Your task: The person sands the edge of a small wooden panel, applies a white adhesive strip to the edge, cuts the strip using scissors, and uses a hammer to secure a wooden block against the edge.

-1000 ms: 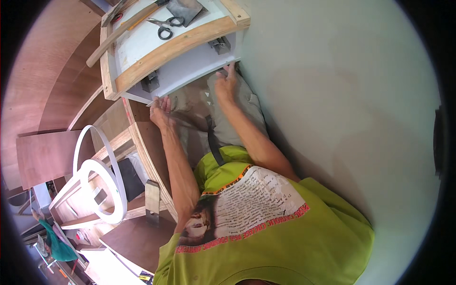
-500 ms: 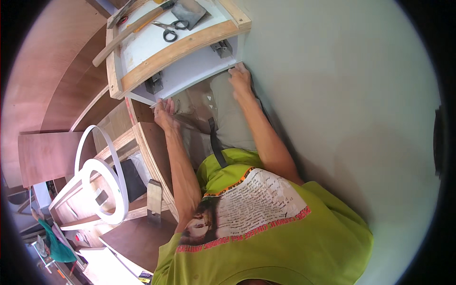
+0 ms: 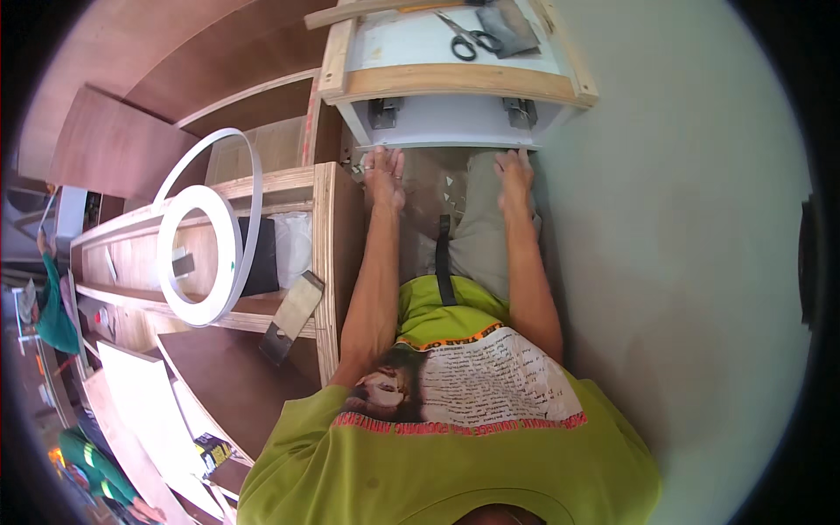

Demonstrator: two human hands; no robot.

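Note:
A white panel [image 3: 451,138] sits below the wooden front rail of a cabinet frame [image 3: 455,81], with a metal hinge [image 3: 383,114] near its left end and another hinge [image 3: 520,114] near its right. My left hand [image 3: 383,175] is at the left end of the panel's near edge, its fingertips against it. At the right end, my right hand [image 3: 514,171] has its fingers bent at the same edge. The undersides of the grips are hidden. Scissors [image 3: 464,44] and a grey pouch-like piece [image 3: 509,31] lie on the cabinet's white top.
A wooden stick [image 3: 376,12] lies across the cabinet top. To my left stand plywood frames [image 3: 325,262] with white rings [image 3: 201,254] and a flat scraper-like blade [image 3: 293,315]. A plain wall [image 3: 682,219] rises close on my right. Other people in green [image 3: 57,306] work far left.
My view has turned, so the cabinet now appears squarely ahead and further right. Both hands remain at the panel's near edge, with the left fingers looking straighter.

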